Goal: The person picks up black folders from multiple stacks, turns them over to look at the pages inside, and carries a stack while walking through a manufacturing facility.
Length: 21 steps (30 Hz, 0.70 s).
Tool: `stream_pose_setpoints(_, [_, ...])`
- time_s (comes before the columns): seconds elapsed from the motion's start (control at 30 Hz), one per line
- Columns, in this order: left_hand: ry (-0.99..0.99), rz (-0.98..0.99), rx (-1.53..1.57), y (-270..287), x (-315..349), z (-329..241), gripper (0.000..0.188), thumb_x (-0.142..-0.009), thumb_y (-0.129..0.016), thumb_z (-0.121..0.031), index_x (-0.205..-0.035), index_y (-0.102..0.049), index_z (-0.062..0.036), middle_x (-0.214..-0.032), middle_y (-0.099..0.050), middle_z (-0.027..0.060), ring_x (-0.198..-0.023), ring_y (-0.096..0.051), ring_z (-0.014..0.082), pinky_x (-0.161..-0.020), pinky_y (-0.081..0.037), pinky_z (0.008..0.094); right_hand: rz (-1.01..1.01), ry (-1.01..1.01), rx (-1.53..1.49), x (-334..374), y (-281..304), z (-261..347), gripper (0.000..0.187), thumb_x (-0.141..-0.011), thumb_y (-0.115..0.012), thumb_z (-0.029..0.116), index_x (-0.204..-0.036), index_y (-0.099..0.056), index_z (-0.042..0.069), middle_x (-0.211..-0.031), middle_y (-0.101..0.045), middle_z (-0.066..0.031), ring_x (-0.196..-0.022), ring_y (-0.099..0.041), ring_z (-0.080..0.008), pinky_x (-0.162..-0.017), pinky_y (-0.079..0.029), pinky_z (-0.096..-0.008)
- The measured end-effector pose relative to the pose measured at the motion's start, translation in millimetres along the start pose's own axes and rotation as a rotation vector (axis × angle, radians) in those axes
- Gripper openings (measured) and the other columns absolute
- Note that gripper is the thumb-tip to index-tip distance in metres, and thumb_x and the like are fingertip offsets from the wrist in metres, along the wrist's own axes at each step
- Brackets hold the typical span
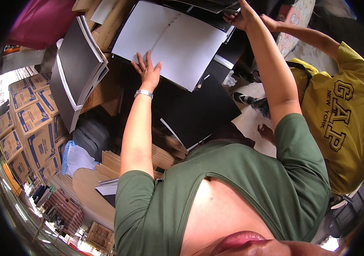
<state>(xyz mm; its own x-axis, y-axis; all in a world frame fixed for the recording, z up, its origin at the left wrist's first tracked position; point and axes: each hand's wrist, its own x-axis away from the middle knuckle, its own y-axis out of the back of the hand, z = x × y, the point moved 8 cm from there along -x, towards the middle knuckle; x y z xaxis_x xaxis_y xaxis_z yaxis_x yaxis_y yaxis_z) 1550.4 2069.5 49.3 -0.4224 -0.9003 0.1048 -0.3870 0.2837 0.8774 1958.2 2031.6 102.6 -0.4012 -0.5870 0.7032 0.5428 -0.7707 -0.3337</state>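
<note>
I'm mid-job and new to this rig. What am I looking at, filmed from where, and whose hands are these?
No machine here: these are a person's bare hands. The single picture comes from a fisheye camera on that person's head, looking down, so straight edges bend near the rim. The left hand lies with fingers spread at the near edge of a large white sheet. The right hand reaches to a dark sheet at the top; whether it grips is unclear. Nearer the body lies a black sheet; to the left stands a tied bundle. The yellow shirt on the right belongs to someone else.
</note>
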Motion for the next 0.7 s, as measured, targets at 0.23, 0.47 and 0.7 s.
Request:
stream_pose_setpoints(0.23, [0.015, -0.006, 0.031, 6.9, 3.6, -12.7, 0.069, -0.091, -0.056, -0.037, -0.147, -0.020, -0.0187, -0.154, 0.003, 0.0236, -0.141, 0.011, 0.0419, -0.111, 0.012, 0.0532, 0.083, 0.005, -0.152, -20.4, -12.1, -26.4, 0.034, -0.081, -0.070, 0.017, -0.106, -0.054, 0.001, -0.111, -0.061, -0.0163, -0.100, -0.061, -0.0324, -0.095, -0.048, -0.0454])
stream_pose_setpoints(0.47, [0.005, -0.006, 0.019, 7.6, 4.6, -13.6, 0.071, -0.090, -0.058, -0.039, -0.148, -0.019, -0.0242, -0.155, 0.006, 0.0214, -0.137, 0.019, 0.0481, -0.112, 0.007, 0.0552, 0.263, 0.086, -0.325, -22.0, -54.3, -13.3, 0.031, -0.082, -0.070, 0.014, -0.104, -0.054, 0.000, -0.106, -0.060, -0.0153, -0.096, -0.062, -0.0322, -0.094, -0.050, -0.0434])
stream_pose_setpoints(0.7, [0.211, 0.113, -0.043, 18.8, 1.1, -24.1, 0.067, -0.090, -0.057, -0.041, -0.147, -0.026, -0.0278, -0.157, -0.001, 0.0131, -0.140, 0.007, 0.0449, -0.113, -0.006, 0.0566, 0.310, 0.175, -0.469, 28.1, -93.8, 29.7, 0.009, -0.087, -0.060, 0.009, -0.087, -0.056, 0.000, -0.082, -0.065, -0.0095, -0.076, -0.067, -0.0224, -0.075, -0.060, -0.0352])
